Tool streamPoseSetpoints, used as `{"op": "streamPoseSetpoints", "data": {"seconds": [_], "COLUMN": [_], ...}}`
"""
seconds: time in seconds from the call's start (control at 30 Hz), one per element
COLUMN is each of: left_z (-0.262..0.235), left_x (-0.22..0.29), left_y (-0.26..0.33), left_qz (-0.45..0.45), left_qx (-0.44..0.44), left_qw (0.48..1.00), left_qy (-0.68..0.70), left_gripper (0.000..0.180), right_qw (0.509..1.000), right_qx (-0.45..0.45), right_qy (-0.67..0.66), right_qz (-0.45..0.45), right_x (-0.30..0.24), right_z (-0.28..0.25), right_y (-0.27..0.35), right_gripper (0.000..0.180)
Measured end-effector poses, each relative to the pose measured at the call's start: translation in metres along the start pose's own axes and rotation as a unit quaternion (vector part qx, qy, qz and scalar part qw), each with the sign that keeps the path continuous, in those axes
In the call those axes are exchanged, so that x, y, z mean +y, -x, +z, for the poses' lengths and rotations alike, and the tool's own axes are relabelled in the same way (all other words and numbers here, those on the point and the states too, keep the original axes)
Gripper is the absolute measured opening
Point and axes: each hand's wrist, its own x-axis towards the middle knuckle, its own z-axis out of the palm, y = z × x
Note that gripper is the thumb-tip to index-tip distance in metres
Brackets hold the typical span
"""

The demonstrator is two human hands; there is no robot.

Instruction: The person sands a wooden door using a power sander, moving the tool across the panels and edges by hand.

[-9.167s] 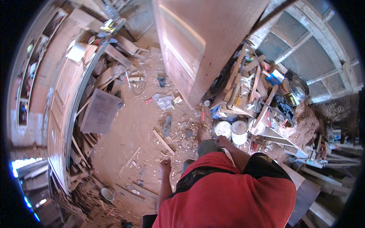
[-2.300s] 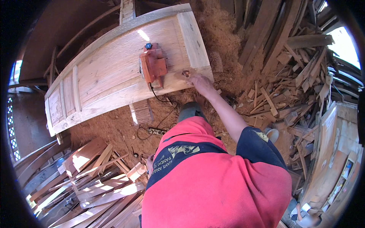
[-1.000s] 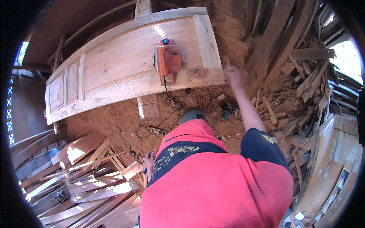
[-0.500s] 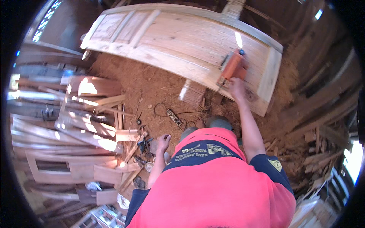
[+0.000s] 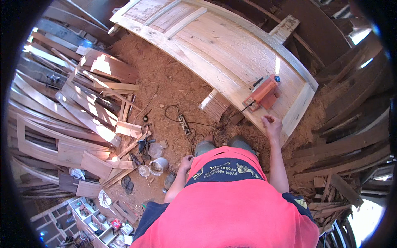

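An orange electric hand planer (image 5: 264, 94) rests on a pale wooden door panel (image 5: 231, 51), near its right end, with a dark cord trailing off the near edge. My right hand (image 5: 272, 127) hovers just below the planer at the panel's near edge, apart from the tool. Its fingers are loosely curled and nothing shows in them. Beside my waist is my left hand (image 5: 186, 162), bent in against the red shirt; its fingers are mostly hidden. The nearest things to it are a white bucket (image 5: 158, 166) and a grey object lying on the ground.
A power strip (image 5: 183, 124) and looping cords lie on the sawdust-covered floor near my feet. A wood block (image 5: 213, 105) juts out under the panel. Boards and frames (image 5: 89, 105) crowd the left; planks (image 5: 331, 155) lie to the right. A compartmented tray (image 5: 89, 221) stands lower left.
My right hand has let go of the planer and drawn back toward me. The planer stays on the panel. My left hand has come in closer to my waist. The view has shifted.
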Motion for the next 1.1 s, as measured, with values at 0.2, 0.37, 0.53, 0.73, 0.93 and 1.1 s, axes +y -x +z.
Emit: {"op": "streamPoseSetpoints", "data": {"seconds": [0.2, 0.37, 0.53, 0.73, 0.93, 1.1], "left_z": [-0.026, -0.049, -0.003, 0.089, 0.207, 0.236], "left_x": [0.032, 0.099, 0.187, 0.237, 0.293, 0.240], "left_y": [-0.039, -0.049, -0.034, 0.001, 0.081, 0.103], "left_qz": [0.036, 0.046, 0.259, 0.405, 0.420, 0.229], "left_qx": [0.018, -0.022, -0.025, 0.017, -0.208, -0.100], "left_qw": [0.997, 0.993, 0.951, 0.906, 0.882, 0.950], "left_qy": [-0.062, -0.108, -0.166, -0.124, -0.051, -0.189], "left_gripper": [0.028, 0.029, 0.036, 0.062, 0.073, 0.035], "right_qw": [0.967, 0.971, 0.960, 0.872, 0.840, 0.910], "right_qx": [0.083, 0.074, 0.122, -0.125, -0.149, -0.189], "right_qy": [-0.239, -0.219, -0.216, -0.432, -0.484, -0.357], "right_qz": [-0.020, 0.065, 0.132, 0.192, 0.196, 0.096], "right_x": [0.001, -0.002, 0.015, -0.022, -0.071, -0.034], "right_z": [0.044, 0.086, 0.056, -0.044, -0.166, -0.244], "right_y": [-0.074, -0.109, -0.135, -0.076, 0.019, 0.006], "right_gripper": [0.063, 0.069, 0.056, 0.043, 0.026, 0.023]}}
